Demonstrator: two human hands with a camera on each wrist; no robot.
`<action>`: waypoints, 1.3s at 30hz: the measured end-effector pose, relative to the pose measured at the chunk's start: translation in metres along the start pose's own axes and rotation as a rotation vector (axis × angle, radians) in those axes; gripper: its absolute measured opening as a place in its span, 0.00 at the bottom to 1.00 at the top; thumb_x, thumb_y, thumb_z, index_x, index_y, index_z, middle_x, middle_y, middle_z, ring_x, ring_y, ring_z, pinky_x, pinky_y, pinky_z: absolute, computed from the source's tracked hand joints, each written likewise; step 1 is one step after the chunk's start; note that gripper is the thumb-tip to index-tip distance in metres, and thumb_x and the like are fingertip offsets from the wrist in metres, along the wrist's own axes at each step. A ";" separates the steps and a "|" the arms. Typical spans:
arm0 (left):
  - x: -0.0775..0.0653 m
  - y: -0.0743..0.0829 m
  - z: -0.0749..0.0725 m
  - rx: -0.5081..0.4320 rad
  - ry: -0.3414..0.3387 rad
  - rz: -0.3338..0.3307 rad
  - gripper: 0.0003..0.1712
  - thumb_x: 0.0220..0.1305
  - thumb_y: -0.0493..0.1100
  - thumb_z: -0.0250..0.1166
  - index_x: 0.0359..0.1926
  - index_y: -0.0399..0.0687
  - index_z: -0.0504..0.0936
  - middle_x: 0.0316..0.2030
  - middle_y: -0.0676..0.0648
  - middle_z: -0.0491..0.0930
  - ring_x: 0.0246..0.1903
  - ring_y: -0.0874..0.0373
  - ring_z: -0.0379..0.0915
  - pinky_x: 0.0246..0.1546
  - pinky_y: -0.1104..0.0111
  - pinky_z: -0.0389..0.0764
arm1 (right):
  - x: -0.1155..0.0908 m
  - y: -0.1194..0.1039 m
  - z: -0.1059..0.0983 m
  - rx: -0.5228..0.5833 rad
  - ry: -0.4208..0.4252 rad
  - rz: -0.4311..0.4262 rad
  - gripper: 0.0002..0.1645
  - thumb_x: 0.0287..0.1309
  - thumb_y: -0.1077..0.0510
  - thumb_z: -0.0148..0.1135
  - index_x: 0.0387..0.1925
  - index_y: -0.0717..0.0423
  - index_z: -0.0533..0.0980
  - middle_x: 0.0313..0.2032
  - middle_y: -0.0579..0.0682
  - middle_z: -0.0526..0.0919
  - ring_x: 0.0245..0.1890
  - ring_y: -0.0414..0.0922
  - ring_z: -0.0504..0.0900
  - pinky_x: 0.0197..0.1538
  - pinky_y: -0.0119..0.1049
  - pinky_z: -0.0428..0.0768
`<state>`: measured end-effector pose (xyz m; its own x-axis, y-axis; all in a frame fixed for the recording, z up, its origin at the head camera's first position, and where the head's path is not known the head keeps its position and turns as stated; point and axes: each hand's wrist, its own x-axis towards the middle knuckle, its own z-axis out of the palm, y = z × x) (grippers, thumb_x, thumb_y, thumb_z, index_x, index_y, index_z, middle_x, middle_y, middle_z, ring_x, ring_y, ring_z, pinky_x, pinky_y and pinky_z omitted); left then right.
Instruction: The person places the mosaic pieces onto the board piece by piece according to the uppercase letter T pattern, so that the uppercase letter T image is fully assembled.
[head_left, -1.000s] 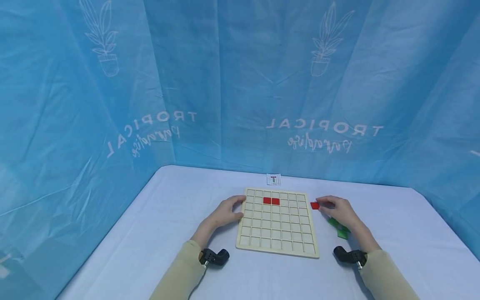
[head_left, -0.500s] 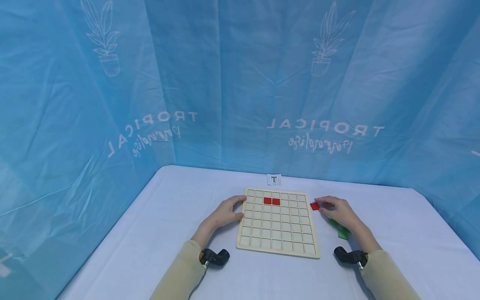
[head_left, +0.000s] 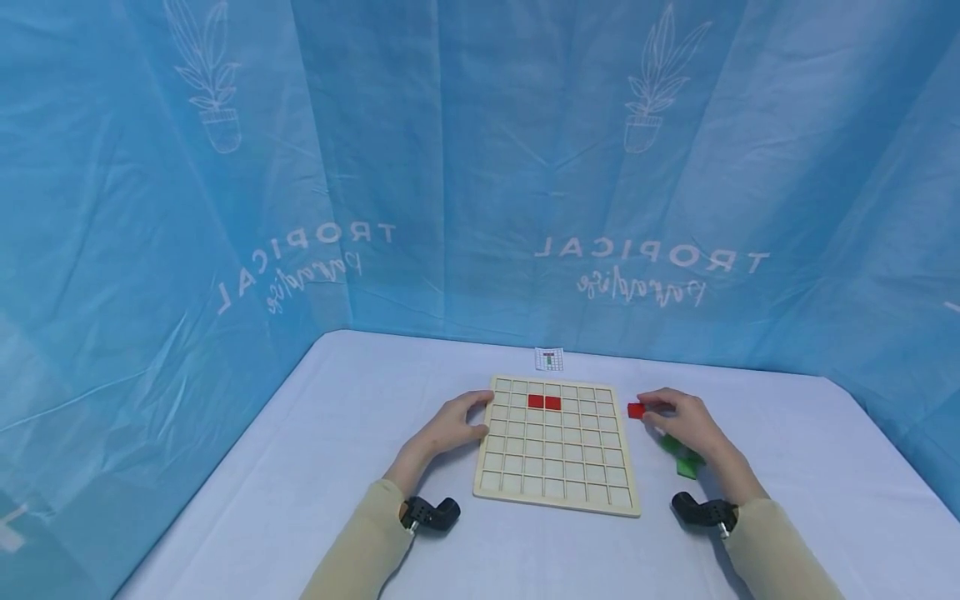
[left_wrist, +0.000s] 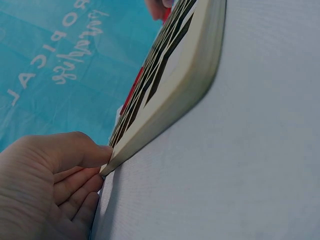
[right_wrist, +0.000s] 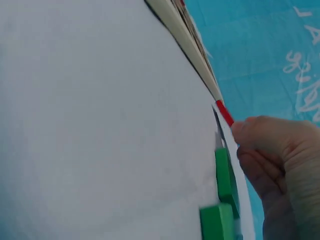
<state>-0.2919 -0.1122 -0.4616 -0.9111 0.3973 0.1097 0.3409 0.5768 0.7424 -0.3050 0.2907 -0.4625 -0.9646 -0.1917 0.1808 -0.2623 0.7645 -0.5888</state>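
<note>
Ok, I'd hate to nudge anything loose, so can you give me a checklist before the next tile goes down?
1. Right hand: ok; pinches a red tile beside the board.
2. Left hand: ok; touches the board's left edge.
3. Two placed red tiles: ok; side by side on the board.
4. Square to their right: ok; looks bare.
5. Green tiles: ok; near the right hand, partly hidden in the head view.
6. Card: cannot tell; its squares are too small to count.
</note>
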 end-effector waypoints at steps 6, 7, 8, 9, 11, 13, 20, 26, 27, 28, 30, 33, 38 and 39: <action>0.001 0.000 0.001 0.002 0.003 -0.009 0.34 0.56 0.35 0.64 0.65 0.37 0.66 0.63 0.40 0.66 0.65 0.47 0.58 0.66 0.57 0.60 | -0.002 -0.007 -0.015 0.027 0.039 0.027 0.20 0.59 0.61 0.61 0.54 0.60 0.76 0.52 0.60 0.78 0.52 0.59 0.75 0.55 0.58 0.74; 0.001 -0.001 0.001 0.006 0.001 -0.011 0.35 0.56 0.35 0.64 0.65 0.37 0.66 0.64 0.41 0.66 0.65 0.47 0.58 0.66 0.58 0.60 | -0.002 -0.008 -0.017 0.041 0.045 0.024 0.21 0.59 0.61 0.61 0.55 0.61 0.76 0.52 0.61 0.77 0.52 0.59 0.75 0.55 0.58 0.74; 0.001 -0.001 0.001 0.008 0.000 -0.012 0.35 0.56 0.35 0.64 0.65 0.38 0.66 0.64 0.41 0.66 0.65 0.47 0.58 0.66 0.58 0.60 | -0.002 -0.008 -0.018 0.056 0.051 0.016 0.22 0.59 0.60 0.61 0.55 0.62 0.75 0.52 0.61 0.77 0.52 0.60 0.75 0.55 0.58 0.74; 0.001 -0.001 0.001 0.008 0.000 -0.010 0.35 0.56 0.35 0.64 0.65 0.38 0.66 0.64 0.41 0.66 0.65 0.47 0.58 0.66 0.57 0.60 | -0.001 -0.008 -0.019 0.074 0.058 0.008 0.22 0.59 0.59 0.62 0.55 0.62 0.75 0.52 0.61 0.77 0.52 0.60 0.75 0.55 0.59 0.74; 0.001 -0.001 0.001 0.007 0.001 -0.007 0.35 0.55 0.35 0.64 0.65 0.38 0.66 0.64 0.41 0.66 0.65 0.47 0.58 0.66 0.57 0.60 | 0.004 -0.002 -0.017 0.089 0.091 -0.015 0.22 0.59 0.56 0.63 0.54 0.60 0.76 0.52 0.59 0.78 0.51 0.58 0.76 0.53 0.56 0.76; 0.001 -0.002 0.001 0.009 0.002 -0.009 0.35 0.55 0.35 0.64 0.65 0.38 0.66 0.64 0.41 0.66 0.65 0.47 0.58 0.66 0.58 0.60 | 0.014 0.013 -0.011 0.089 0.110 -0.047 0.24 0.59 0.51 0.63 0.54 0.57 0.76 0.51 0.58 0.79 0.50 0.57 0.77 0.51 0.56 0.78; 0.001 -0.002 0.001 0.010 0.005 -0.012 0.35 0.55 0.34 0.63 0.65 0.38 0.66 0.64 0.41 0.66 0.65 0.48 0.58 0.66 0.59 0.61 | 0.026 0.007 -0.002 0.149 0.114 -0.054 0.28 0.57 0.41 0.62 0.54 0.53 0.77 0.50 0.51 0.80 0.50 0.51 0.77 0.48 0.48 0.81; 0.001 -0.003 0.002 0.014 -0.006 -0.018 0.35 0.56 0.35 0.63 0.66 0.39 0.65 0.64 0.42 0.66 0.65 0.48 0.57 0.66 0.59 0.61 | 0.018 -0.040 -0.004 0.224 0.052 -0.034 0.24 0.58 0.54 0.64 0.55 0.60 0.76 0.51 0.55 0.79 0.52 0.53 0.77 0.54 0.50 0.78; 0.001 -0.003 0.002 0.018 -0.006 -0.021 0.35 0.56 0.35 0.63 0.66 0.39 0.65 0.64 0.42 0.66 0.65 0.48 0.57 0.66 0.59 0.61 | 0.019 -0.043 -0.003 0.245 0.043 -0.041 0.23 0.58 0.55 0.64 0.55 0.60 0.76 0.51 0.56 0.79 0.52 0.54 0.77 0.55 0.51 0.76; 0.001 -0.004 0.002 0.021 -0.005 -0.019 0.35 0.56 0.35 0.63 0.66 0.39 0.66 0.64 0.42 0.66 0.65 0.48 0.57 0.66 0.59 0.61 | 0.020 -0.045 -0.001 0.256 0.041 -0.043 0.23 0.58 0.55 0.64 0.54 0.60 0.76 0.51 0.55 0.79 0.52 0.53 0.77 0.55 0.51 0.76; 0.001 -0.003 0.002 0.025 -0.002 -0.021 0.35 0.56 0.35 0.64 0.66 0.39 0.66 0.64 0.42 0.66 0.65 0.48 0.57 0.66 0.59 0.61 | 0.023 -0.049 0.003 0.283 0.039 -0.047 0.23 0.58 0.55 0.65 0.54 0.60 0.76 0.51 0.55 0.79 0.52 0.53 0.77 0.55 0.50 0.76; 0.000 -0.002 0.002 0.025 -0.002 -0.018 0.35 0.56 0.35 0.64 0.66 0.39 0.65 0.64 0.41 0.66 0.65 0.47 0.58 0.66 0.58 0.61 | 0.026 -0.055 0.009 0.313 0.041 -0.058 0.23 0.58 0.56 0.65 0.54 0.60 0.76 0.50 0.55 0.80 0.52 0.53 0.78 0.55 0.49 0.77; 0.001 -0.001 0.002 0.014 -0.002 -0.009 0.35 0.56 0.34 0.63 0.66 0.38 0.65 0.64 0.41 0.66 0.65 0.47 0.58 0.66 0.58 0.61 | 0.030 -0.063 0.017 0.335 0.036 -0.061 0.23 0.59 0.55 0.64 0.54 0.61 0.76 0.51 0.56 0.79 0.53 0.53 0.77 0.56 0.50 0.76; 0.001 0.000 0.001 0.010 -0.003 -0.005 0.34 0.56 0.34 0.63 0.66 0.38 0.65 0.64 0.41 0.66 0.65 0.47 0.58 0.66 0.58 0.61 | 0.030 -0.065 0.018 0.339 0.034 -0.056 0.23 0.59 0.55 0.64 0.54 0.60 0.76 0.51 0.55 0.79 0.53 0.53 0.77 0.56 0.50 0.76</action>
<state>-0.2923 -0.1109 -0.4626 -0.9121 0.3966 0.1041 0.3389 0.5860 0.7361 -0.3175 0.2241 -0.4335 -0.9485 -0.2028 0.2432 -0.3141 0.5045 -0.8042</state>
